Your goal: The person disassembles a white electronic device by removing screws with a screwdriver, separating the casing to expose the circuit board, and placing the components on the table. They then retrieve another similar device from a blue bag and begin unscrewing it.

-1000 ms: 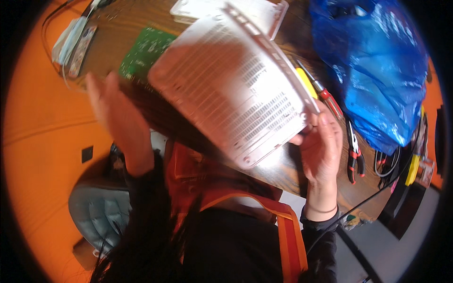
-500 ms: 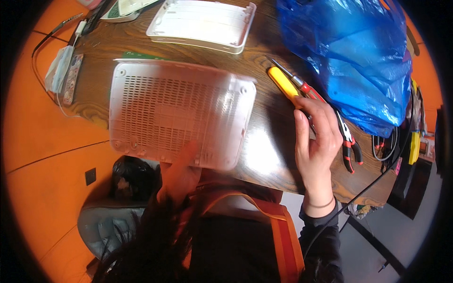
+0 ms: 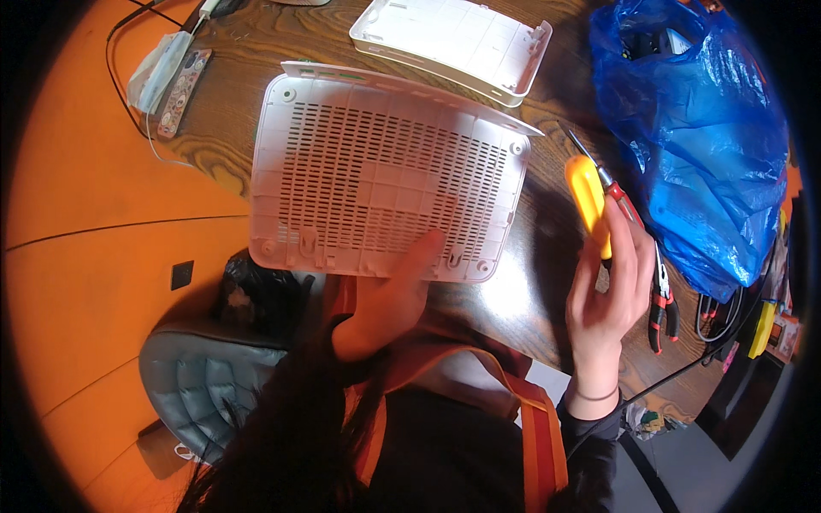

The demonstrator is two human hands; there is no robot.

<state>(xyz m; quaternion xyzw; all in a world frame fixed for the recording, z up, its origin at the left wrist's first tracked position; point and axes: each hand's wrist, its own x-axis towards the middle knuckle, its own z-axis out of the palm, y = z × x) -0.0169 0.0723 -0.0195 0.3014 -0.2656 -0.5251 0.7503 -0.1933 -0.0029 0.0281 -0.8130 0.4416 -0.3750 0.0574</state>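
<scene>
Our left hand (image 3: 389,299) grips the white slotted plastic cover (image 3: 398,184) by its lower edge — most of it extends beyond that grip. Our right hand (image 3: 611,286) pinches a yellow-handled tool (image 3: 586,192) — perhaps a screwdriver, its lower end hidden. Beneath lies the wood-grain table (image 3: 229,141), bearing a blue plastic bag (image 3: 697,162); a tufted chair (image 3: 201,376) stands at our left.

"How's the panel (image 3: 398,184)?"
"Pale, round-cornered, held up, with rows of slots around a plainer middle block and a lip along its far edge."
"And the yellow tool (image 3: 584,192)?"
"Right of the panel, apart from it: a rounded, slanting handle, its near end partly covered."
</scene>
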